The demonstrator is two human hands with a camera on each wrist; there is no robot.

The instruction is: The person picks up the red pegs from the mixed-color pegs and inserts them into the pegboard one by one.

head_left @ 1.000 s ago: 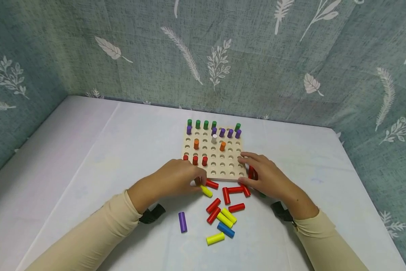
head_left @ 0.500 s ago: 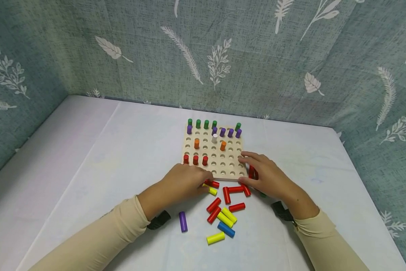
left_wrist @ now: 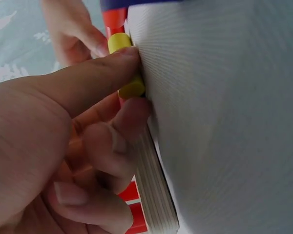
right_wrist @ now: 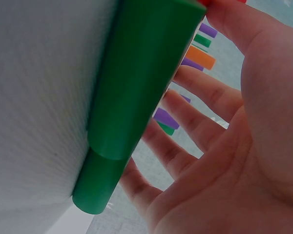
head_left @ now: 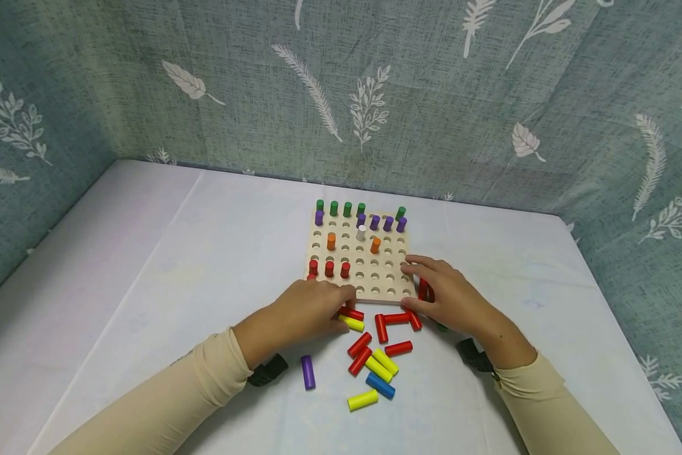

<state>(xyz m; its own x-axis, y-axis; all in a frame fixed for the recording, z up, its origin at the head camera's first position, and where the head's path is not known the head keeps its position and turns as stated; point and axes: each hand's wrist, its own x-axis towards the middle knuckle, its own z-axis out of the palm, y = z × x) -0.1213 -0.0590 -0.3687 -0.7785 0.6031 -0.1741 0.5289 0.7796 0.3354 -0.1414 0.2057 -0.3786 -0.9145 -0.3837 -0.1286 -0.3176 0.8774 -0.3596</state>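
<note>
A wooden pegboard (head_left: 383, 300) holds green, purple, orange, white and red pegs upright in its holes. My left hand (head_left: 301, 313) is at its front left edge, fingers curled, pinching a yellow peg (head_left: 353, 324); in the left wrist view the thumb lies across this yellow peg (left_wrist: 119, 43). A red peg (head_left: 352, 313) lies right alongside it, by the index fingertip. My right hand (head_left: 445, 297) rests at the board's right edge with fingers spread, its fingertips on the board. Large green pegs (right_wrist: 146, 73) lie close beneath it in the right wrist view.
Several loose red pegs (head_left: 399, 348) lie before the board, with yellow pegs (head_left: 363, 400) and a blue peg (head_left: 380, 385). A purple peg (head_left: 308, 371) lies apart near the left wrist. More red pegs (head_left: 423, 289) sit between board and right hand. Patterned cloth (head_left: 227, 82) hangs behind the table.
My left hand has shifted right and slightly nearer, and the yellow peg has turned to lie parallel with the red peg, which slid a little left. My right hand has stayed put.
</note>
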